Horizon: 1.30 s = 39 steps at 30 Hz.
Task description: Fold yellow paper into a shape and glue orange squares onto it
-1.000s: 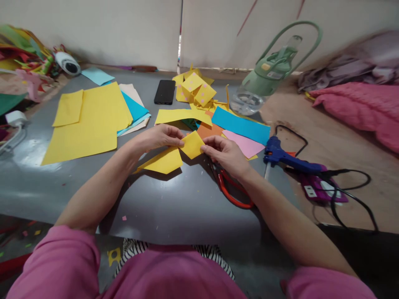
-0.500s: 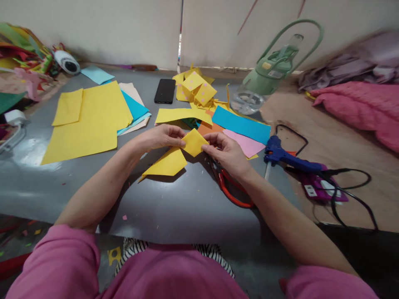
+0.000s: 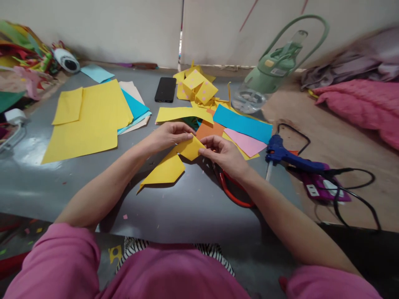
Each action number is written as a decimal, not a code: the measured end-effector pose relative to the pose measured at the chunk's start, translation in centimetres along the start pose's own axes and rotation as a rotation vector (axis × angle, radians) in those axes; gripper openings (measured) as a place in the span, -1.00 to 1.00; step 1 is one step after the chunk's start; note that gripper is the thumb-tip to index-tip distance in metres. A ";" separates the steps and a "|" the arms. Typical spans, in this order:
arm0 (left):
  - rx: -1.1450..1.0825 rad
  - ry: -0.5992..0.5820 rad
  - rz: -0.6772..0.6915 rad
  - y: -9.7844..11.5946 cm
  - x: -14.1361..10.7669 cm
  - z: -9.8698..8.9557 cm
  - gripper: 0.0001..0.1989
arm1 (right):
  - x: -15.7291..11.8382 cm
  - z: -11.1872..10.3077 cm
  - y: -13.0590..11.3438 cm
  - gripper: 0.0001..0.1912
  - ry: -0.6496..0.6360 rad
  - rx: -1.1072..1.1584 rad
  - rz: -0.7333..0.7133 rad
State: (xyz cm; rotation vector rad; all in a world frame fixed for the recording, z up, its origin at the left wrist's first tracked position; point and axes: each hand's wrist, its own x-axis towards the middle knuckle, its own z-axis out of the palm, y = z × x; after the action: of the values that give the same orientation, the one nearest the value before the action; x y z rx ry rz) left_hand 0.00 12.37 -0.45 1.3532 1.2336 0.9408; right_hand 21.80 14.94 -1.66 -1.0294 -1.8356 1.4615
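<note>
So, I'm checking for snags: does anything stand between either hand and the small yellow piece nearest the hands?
Nothing visible: the left hand and right hand both pinch the yellow piece. The red-handled scissors lie lower, not between.

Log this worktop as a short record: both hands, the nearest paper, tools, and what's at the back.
Left hand: pinching the small yellow piece near its top
Right hand: pinching its right edge
Nearest paper: larger yellow piece, below left; whether joined, unclear
Tools: red-handled scissors, partly hidden; blue glue gun, farther right
Back: black phone, spotted yellow pieces, green bottle
</note>
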 end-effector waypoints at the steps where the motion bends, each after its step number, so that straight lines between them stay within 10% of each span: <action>1: -0.021 0.008 -0.008 -0.1 0.1 0.0 -0.70 | 0.0 0.0 0.0 -0.71 0.001 -0.008 -0.002; 39: -0.048 0.034 -0.054 -0.3 0.1 0.6 -0.75 | -0.1 0.5 0.1 -0.69 0.078 -0.236 -0.084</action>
State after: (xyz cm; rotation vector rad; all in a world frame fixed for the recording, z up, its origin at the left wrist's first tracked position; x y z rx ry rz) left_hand 0.55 12.34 -0.90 1.2651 1.2600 0.9530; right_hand 21.46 14.60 -1.86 -1.0897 -2.0026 1.1600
